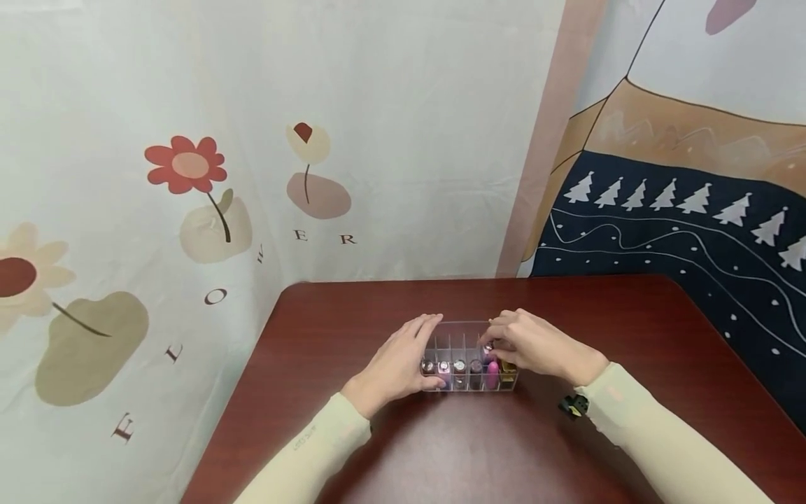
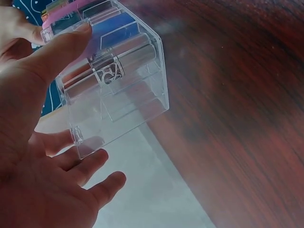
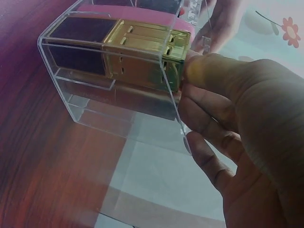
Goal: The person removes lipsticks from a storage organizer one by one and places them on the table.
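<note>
A clear plastic lipstick organizer (image 1: pixel 464 343) stands on the table, split into small compartments in rows. My left hand (image 1: pixel 395 362) grips its left end, the thumb across the front and the fingers behind. Lipsticks stand along the front row, including a bright pink one (image 1: pixel 492 376) and a gold-and-dark one (image 3: pixel 142 50) at the right end. At the back right, my right hand (image 1: pixel 535 344) has its fingertips on the top of a purplish lipstick (image 1: pixel 488 352) and seems to pinch it; the fingers partly hide it. The right thumb lies beside the gold lipstick's top.
The reddish-brown table (image 1: pixel 352 308) extends around the organizer on all sides. Behind it hangs a pale curtain (image 1: pixel 409 140) with printed flowers, and a dark tree-patterned cloth (image 1: pixel 661 231) hangs at the right. A black band (image 1: pixel 574 406) is on the right wrist.
</note>
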Demonstrator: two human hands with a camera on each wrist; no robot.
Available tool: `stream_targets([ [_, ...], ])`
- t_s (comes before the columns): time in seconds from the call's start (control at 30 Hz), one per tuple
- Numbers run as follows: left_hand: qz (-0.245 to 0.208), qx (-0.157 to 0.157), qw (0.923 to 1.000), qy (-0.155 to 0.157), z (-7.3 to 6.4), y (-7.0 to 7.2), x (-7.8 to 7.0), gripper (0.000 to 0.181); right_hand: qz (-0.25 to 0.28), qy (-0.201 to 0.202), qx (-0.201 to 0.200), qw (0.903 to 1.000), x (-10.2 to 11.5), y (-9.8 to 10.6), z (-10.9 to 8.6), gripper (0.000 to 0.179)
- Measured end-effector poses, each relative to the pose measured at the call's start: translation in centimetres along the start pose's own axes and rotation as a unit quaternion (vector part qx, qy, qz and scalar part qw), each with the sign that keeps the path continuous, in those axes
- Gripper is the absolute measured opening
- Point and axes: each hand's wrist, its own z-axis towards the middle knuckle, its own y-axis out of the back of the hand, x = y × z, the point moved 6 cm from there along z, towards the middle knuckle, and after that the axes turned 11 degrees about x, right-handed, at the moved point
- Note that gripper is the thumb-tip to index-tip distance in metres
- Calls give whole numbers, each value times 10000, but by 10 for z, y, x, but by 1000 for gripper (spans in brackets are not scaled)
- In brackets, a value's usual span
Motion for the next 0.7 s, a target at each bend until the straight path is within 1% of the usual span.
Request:
stream_targets([
  [0.13,-49,-108,9999,-106,1,0,-1,127,127,-76,-33,9999,0,3,-2,25],
  [0.37,-95,-108,9998,-102,1,-2,1,127,311,-135,-24,9994,0,7,-3,24],
  [0.57,-133,-168,9996,-182,0,0,-1,127,467,-44,-126,9988,1,12,-5,27],
  [0.7,-230,-161,9995,-170,-1,1,-1,126,522,-36,-186,9985,1,15,-8,30],
])
